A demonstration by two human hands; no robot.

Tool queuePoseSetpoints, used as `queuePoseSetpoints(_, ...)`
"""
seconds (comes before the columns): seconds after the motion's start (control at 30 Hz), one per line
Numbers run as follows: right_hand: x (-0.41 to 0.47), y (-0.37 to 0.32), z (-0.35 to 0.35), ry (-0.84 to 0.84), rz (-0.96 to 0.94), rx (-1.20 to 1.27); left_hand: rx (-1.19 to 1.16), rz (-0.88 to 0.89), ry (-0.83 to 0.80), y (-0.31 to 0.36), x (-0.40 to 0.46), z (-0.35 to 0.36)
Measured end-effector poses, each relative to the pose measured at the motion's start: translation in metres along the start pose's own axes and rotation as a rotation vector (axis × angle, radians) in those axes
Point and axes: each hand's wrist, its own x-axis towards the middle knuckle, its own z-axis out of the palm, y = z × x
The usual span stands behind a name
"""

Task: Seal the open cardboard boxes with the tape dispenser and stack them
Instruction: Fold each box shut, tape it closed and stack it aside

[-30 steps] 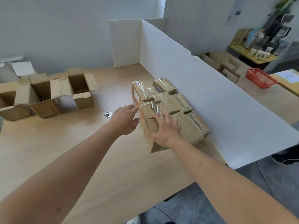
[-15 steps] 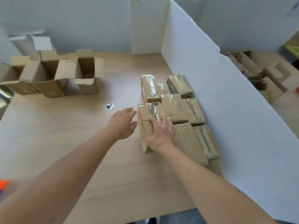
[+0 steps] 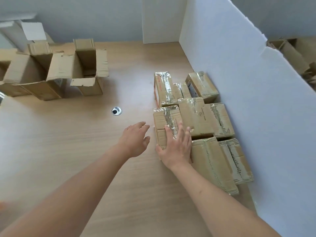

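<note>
Cardboard taped box [image 3: 166, 120] under right hand [image 3: 176, 147], fingers flat on top, long axis running away from person. Left hand [image 3: 136, 141] relaxed, empty, just left of it. Open boxes [image 3: 85, 69] far left, so left hand nearer.

Glossy-taped cardboard boxes [image 3: 193, 117], matt wooden table [image 3: 85, 151]

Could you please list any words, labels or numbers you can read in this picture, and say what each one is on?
None can be read.
Taped box by the divider: small dark printed mark with a line of text, too small to read.
Far taped box: red print along its left edge, blurred.
Angled box at the back: dark side label, illegible.
</note>
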Motion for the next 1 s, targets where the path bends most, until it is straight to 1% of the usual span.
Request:
queuePoseSetpoints(0.2, 0.007, 0.0, 0.021, -0.058, 0.03, -0.063, -0.004, 0.034, -0.011, -0.007, 0.017, 0.008)
queuePoseSetpoints(0.33, 0.006, 0.003, 0.022, -0.06, 0.02, -0.099, -0.004, 0.062, -0.036, -0.011, 0.02, 0.01)
queuePoseSetpoints(0.53, 0.009, -0.005, 0.005, -0.096, 0.056, -0.035, 0.009, 0.092, -0.042, -0.01, 0.017, 0.002)
queuePoseSetpoints(0.63, 0.008, -0.008, -0.012, -0.1, 0.001, -0.006, 0.035, 0.124, -0.025, -0.006, 0.009, -0.01)
queuePoseSetpoints(0.77, 0.006, -0.015, -0.038, -0.153, -0.069, 0.036, 0.067, 0.138, 0.017, -0.001, -0.009, -0.034)
queuePoseSetpoints(0.87, 0.004, -0.025, -0.058, -0.171, -0.129, 0.056, 0.073, 0.118, 0.055, 0.001, -0.026, -0.052)
queuePoseSetpoints(1.0, -0.001, -0.042, -0.083, -0.151, -0.236, 0.047, 0.079, 0.059, 0.126, -0.001, -0.056, -0.072)
